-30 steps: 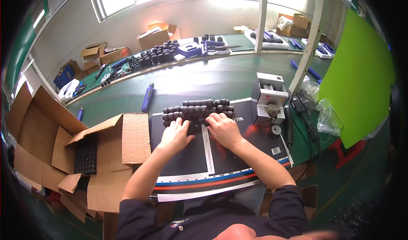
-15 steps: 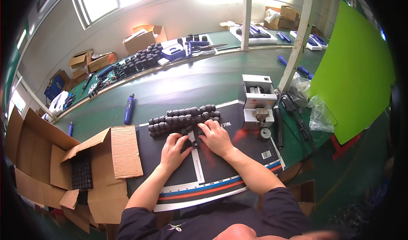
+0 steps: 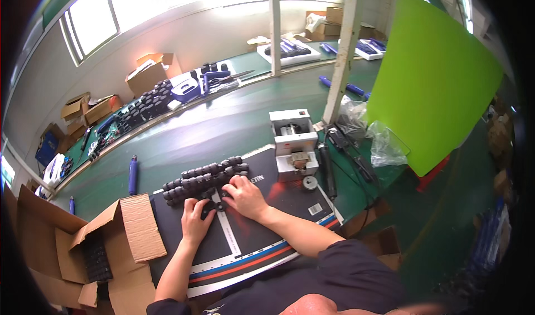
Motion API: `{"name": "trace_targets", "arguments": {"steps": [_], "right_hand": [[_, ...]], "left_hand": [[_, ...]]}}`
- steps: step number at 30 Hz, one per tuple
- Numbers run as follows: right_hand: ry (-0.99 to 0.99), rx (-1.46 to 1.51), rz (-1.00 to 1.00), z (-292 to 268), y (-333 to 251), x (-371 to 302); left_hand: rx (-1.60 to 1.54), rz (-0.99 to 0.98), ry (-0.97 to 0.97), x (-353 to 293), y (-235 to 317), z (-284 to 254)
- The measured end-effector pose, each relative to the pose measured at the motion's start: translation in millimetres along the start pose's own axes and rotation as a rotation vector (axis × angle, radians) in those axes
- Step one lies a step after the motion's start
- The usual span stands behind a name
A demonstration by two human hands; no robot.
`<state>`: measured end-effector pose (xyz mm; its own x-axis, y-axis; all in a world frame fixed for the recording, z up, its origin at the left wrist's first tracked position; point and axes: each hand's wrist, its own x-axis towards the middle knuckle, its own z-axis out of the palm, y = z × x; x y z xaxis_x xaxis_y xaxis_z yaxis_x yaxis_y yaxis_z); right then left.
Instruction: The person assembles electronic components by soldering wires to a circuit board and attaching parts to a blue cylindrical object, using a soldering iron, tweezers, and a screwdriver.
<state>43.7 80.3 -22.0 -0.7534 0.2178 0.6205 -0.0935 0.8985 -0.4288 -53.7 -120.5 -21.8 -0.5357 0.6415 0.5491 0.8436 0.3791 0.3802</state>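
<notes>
My left hand (image 3: 195, 221) is low beside several rows of small black ribbed round parts (image 3: 203, 180) on a dark printed mat (image 3: 262, 226). Its fingers and thumb are closed around a small black part (image 3: 208, 207), mostly hidden by the hand. My right hand (image 3: 246, 198) is just to the right, its fingers bent down at the near side of the rows. What is under its fingertips is dark and cannot be made out. Between the two hands lie more small black pieces (image 3: 217, 197), at the top of the mat's white stripe.
An opened cardboard box (image 3: 142, 226) holding black parts stands at left. A grey-white bench device (image 3: 293, 142) is beyond the mat, with a round metal piece (image 3: 310, 183) and a black cylindrical tool (image 3: 327, 170) nearby. A blue tool (image 3: 133, 175) stands left; a green board (image 3: 440, 86) rises at right.
The whole view has turned, so the bench appears farther left and a little lower. Both hands stay close together at the near side of the black rows, with only slight finger movement.
</notes>
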Motion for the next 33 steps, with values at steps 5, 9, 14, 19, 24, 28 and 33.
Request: {"name": "trace_targets", "arguments": {"steps": [5,9,14,19,24,28,33], "right_hand": [[0.066,0.007,-0.044,-1.0,-4.2,8.8],[0.22,0.052,-0.106,-25.8,-6.7,21.2],[0.474,0.201,-0.1,-100.8,-24.9,41.1],[0.318,0.023,-0.073,-191.4,-1.0,24.4],[0.251,-0.327,0.137,-274.4,100.8,8.8],[0.406,-0.17,0.502,-321.0,247.7,17.3],[0.753,0.504,0.746,-291.6,364.4,104.1]], "left_hand": [[0.019,0.018,0.017,-1.4,-0.2,-3.3],[0.04,0.064,0.084,0.3,4.4,-2.1],[0.009,0.106,0.139,-6.1,-2.4,0.9],[-0.044,0.212,0.117,-8.0,1.7,-3.1],[-0.089,0.211,0.098,-6.6,4.6,-6.1],[-0.112,0.202,0.071,0.5,6.9,-7.4],[-0.031,0.085,0.042,-5.5,0.7,-14.1]]}}
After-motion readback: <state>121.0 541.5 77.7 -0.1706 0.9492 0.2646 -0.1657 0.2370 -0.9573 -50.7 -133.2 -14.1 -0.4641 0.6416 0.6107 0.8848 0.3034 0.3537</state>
